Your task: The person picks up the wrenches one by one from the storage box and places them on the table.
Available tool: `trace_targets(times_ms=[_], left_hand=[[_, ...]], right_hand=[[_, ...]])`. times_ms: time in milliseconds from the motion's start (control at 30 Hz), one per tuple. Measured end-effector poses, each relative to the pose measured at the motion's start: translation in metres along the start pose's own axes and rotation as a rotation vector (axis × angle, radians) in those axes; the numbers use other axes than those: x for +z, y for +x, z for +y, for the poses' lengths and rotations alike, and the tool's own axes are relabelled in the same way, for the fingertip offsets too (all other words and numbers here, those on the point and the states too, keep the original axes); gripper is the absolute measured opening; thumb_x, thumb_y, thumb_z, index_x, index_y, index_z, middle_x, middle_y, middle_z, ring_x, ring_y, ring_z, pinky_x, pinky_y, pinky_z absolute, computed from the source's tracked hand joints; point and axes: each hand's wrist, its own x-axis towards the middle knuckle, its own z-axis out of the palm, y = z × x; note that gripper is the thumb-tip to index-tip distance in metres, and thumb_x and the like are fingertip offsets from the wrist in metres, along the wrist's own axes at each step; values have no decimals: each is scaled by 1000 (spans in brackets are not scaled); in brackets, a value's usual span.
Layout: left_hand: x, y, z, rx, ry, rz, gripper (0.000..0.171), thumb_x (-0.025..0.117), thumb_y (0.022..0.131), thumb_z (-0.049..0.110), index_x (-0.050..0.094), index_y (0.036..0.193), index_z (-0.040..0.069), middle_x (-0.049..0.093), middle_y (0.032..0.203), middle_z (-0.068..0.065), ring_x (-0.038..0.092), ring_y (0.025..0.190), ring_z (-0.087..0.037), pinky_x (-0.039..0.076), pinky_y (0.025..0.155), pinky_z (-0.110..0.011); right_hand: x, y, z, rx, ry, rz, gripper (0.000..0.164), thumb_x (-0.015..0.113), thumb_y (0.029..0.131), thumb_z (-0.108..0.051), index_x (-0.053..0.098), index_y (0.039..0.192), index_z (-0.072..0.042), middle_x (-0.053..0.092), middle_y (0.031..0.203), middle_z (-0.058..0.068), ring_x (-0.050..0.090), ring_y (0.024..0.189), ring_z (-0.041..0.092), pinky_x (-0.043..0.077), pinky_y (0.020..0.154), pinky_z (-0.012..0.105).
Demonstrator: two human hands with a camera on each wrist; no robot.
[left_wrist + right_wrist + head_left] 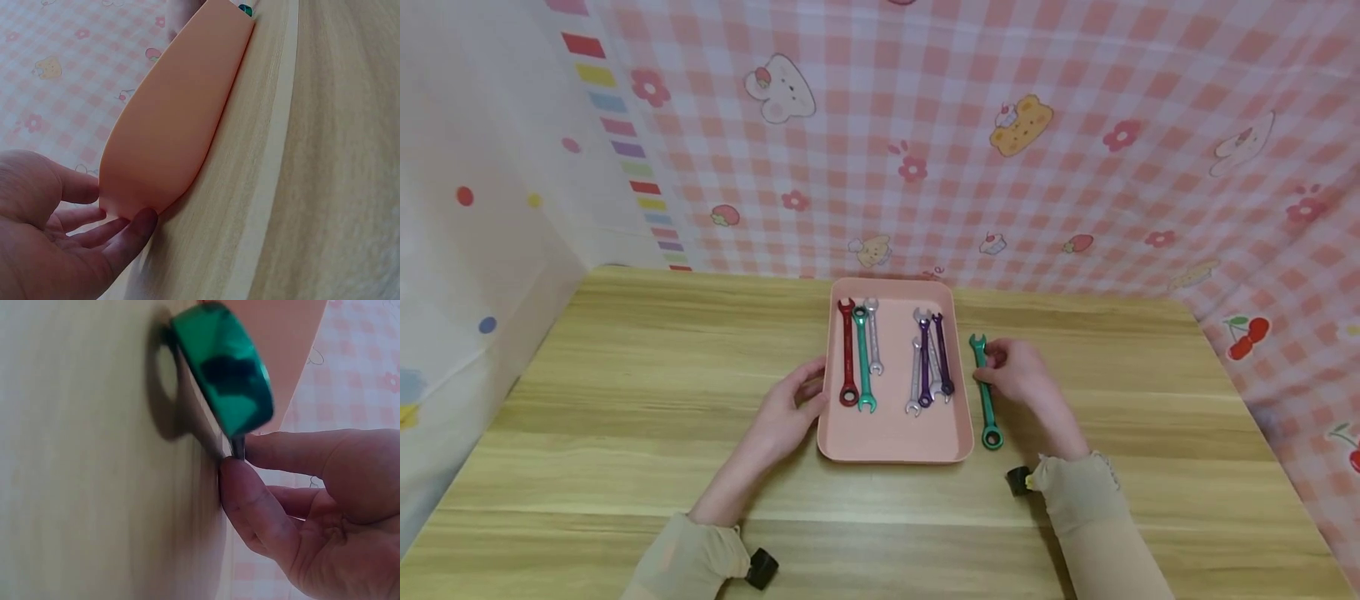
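Note:
My right hand (1021, 371) pinches a green combination wrench (987, 404) between thumb and fingers, just right of the pink tray (880, 442). The wrench's ring end points toward me and its open end away; in the right wrist view the ring end (228, 372) looms close above the wood, casting a shadow. My left hand (786, 412) rests against the tray's left outer wall, and its fingertips (145, 224) touch the wall in the left wrist view. Inside the tray, a red wrench (847, 354), a green wrench (863, 362) and a silver wrench (875, 342) lie at left.
Several silver and purple wrenches, including a purple one (924, 358), lie close together on the tray's right side. The tray stands on a wood-grain table (880, 533), near its back edge. A pink checked cloth (865, 150) hangs behind the table.

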Motion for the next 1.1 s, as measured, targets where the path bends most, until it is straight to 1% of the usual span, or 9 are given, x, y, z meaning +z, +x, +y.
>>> trace_targets(times_ms=[167, 433, 733, 967, 1033, 1100], left_hand=[[0, 0, 1, -6, -19, -9, 53, 52, 107, 4, 40, 159, -1, 49, 160, -26, 53, 147, -41, 44, 125, -53], [0, 1, -1, 7, -31, -7, 53, 51, 107, 2, 39, 159, -3, 48, 161, -27, 53, 147, -42, 45, 124, -53], [0, 1, -1, 6, -20, -7, 53, 51, 107, 3, 39, 159, -3, 48, 161, -27, 54, 146, -42, 46, 123, -52], [0, -1, 1, -8, -22, -5, 53, 52, 107, 4, 39, 159, -1, 51, 158, -27, 54, 146, -41, 47, 122, -52], [0, -2, 1, -6, -24, -8, 53, 52, 108, 4, 39, 159, -1, 52, 157, -28, 54, 146, -41, 47, 122, -52], [0, -2, 1, -6, -24, -10, 53, 52, 108, 4, 39, 159, -1, 52, 157, -28, 54, 146, -42, 48, 122, -53]], right_hand=[[0, 0, -2, 6, -7, 4, 46, 70, 98, -7, 56, 138, 10, 61, 99, 11, 59, 77, 13, 56, 63, 19], [2, 1, -2, -9, -36, 16, 47, 70, 97, -8, 56, 138, 11, 63, 98, 12, 60, 73, 12, 54, 61, 19], [3, 1, -3, -11, -81, 35, 47, 72, 97, -10, 58, 137, 10, 66, 97, 13, 59, 71, 12, 50, 59, 19], [2, -1, -4, 5, -82, 35, 49, 69, 100, -21, 58, 139, 7, 69, 107, 18, 63, 78, 16, 53, 63, 21], [0, -2, -3, -6, -91, 46, 50, 67, 102, -24, 58, 140, 7, 69, 114, 21, 64, 85, 20, 55, 66, 23], [-2, -4, -4, -23, -97, 64, 52, 65, 103, -27, 58, 141, 7, 69, 120, 24, 66, 95, 26, 59, 73, 28]])
